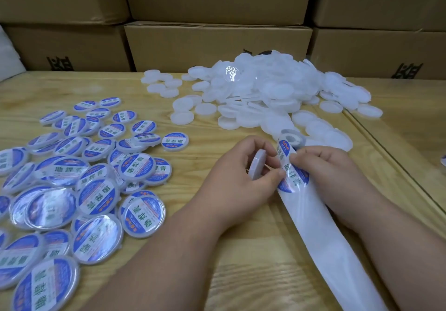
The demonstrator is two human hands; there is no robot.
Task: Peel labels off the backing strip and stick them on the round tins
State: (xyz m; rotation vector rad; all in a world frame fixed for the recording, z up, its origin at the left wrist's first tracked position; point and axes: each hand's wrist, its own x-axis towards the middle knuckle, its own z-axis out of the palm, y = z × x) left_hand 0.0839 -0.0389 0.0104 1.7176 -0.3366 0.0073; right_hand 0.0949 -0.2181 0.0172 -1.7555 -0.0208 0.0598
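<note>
Left hand: the left hand (pixel 237 178) curls its fingers round a plain white tin (pixel 256 164), holding it on edge, while its thumb tip touches the blue label on the strip.
Right hand: the right hand (pixel 324 169) pinches the round blue label (pixel 293 178) at its edge, fingertips bent down onto it; the two hands are close together, almost meeting at the label.
Backing strip: the white backing strip (pixel 321 233) runs from the lower right up between the hands to a small roll (pixel 290 139) just beyond them.
Unlabelled tins: a heap of plain white tins (pixel 260 93) lies beyond the hands, toward the boxes.
Labelled tins: a spread of blue-labelled tins (pixel 79 178) covers the table's left side.
Table: pale wooden table (pixel 217 274).
Background: stacked cardboard boxes (pixel 217 42) behind the table.
</note>
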